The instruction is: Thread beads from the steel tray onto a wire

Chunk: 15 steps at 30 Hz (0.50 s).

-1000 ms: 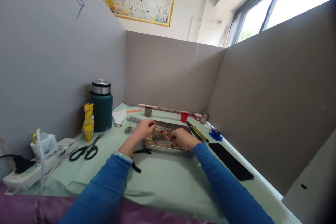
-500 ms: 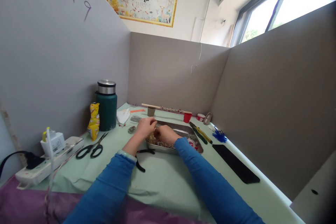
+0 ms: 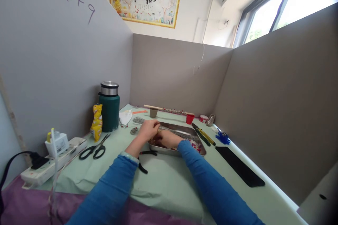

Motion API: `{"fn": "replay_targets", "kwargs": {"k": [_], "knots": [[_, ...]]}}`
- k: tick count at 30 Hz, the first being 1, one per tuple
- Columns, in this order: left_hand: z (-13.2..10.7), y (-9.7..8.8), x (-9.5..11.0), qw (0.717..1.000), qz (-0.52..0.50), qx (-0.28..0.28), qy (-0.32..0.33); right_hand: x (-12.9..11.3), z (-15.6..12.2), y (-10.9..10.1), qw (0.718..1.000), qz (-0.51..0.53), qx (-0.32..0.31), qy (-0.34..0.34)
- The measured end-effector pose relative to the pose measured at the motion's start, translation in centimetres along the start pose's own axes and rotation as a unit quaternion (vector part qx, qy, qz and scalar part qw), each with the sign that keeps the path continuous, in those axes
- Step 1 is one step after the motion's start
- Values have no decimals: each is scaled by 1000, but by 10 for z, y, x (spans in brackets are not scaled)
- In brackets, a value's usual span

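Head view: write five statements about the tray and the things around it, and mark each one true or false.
1. The left hand and right hand are close together at the left end of the metal tray. True.
2. The black-handled scissors lie inside the tray. False: they lie on the green cloth, left of the tray.
3. The green flask stands upright by the left partition, with a yellow packet beside it. True.
4. The red cup stands between the tray and the person. False: it stands behind the tray, near the back partition.
5. The right hand holds the green-and-yellow-handled pliers. False: they lie untouched, right of the tray.
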<state>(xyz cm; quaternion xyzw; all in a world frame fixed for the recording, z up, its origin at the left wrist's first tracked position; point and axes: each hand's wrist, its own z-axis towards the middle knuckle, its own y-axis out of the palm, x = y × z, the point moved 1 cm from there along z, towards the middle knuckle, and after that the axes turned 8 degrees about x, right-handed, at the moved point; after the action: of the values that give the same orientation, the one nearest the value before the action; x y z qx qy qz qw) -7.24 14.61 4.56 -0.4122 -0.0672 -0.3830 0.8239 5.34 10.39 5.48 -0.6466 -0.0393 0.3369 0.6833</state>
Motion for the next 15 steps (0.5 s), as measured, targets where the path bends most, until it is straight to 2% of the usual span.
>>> {"fn": "replay_targets", "kwargs": {"k": [2, 5, 7, 10, 12, 14, 15], "knots": [[0, 0, 0, 1000, -1, -1, 8, 10, -2, -3, 999, 0, 18, 41], [0, -1, 0, 1000, -3, -7, 8, 28, -15, -12, 993, 57, -44, 95], [-1, -1, 1, 1000, -5, -19, 7, 38, -26, -20, 988, 58, -69, 128], [-4, -2, 6, 998, -12, -45, 31, 45, -39, -30, 986, 38, -27, 160], [-7, -2, 12, 995, -22, -79, 55, 44, -43, -30, 986, 65, -50, 144], [-11, -1, 17, 986, -32, -146, 71, 42, -42, -26, 986, 69, -87, 122], [-12, -1, 18, 979, -34, -187, 72, 41, -41, -24, 988, 57, -84, 117]]}}
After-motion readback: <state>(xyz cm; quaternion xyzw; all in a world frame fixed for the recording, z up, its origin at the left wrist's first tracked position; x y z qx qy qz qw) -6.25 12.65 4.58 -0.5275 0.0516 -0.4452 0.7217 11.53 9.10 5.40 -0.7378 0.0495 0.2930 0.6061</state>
